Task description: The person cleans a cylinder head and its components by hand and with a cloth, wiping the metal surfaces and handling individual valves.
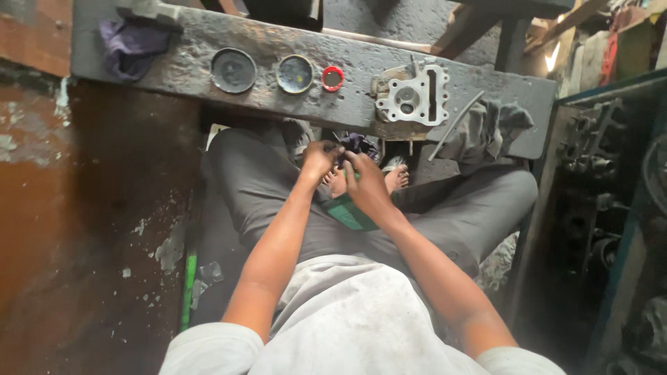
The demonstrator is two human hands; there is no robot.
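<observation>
Both hands over lap, just below bench near edge. Left hand point(319, 158) and right hand point(365, 182) pinched together on a small dark part point(356, 144), too small to ID. On the bench point(194, 69): cyl head point(411, 98) at near edge, red ring point(333, 78) mid, two round lids point(233, 70) left of it, grey rag point(486, 128) right end.

It was a repair workshop: a grimy, pitted metal bench point(208, 42) at the far side carried an engine cylinder head point(411, 97), oily rags point(486, 128), and greasy engine parts point(590, 160) stacked right.
</observation>
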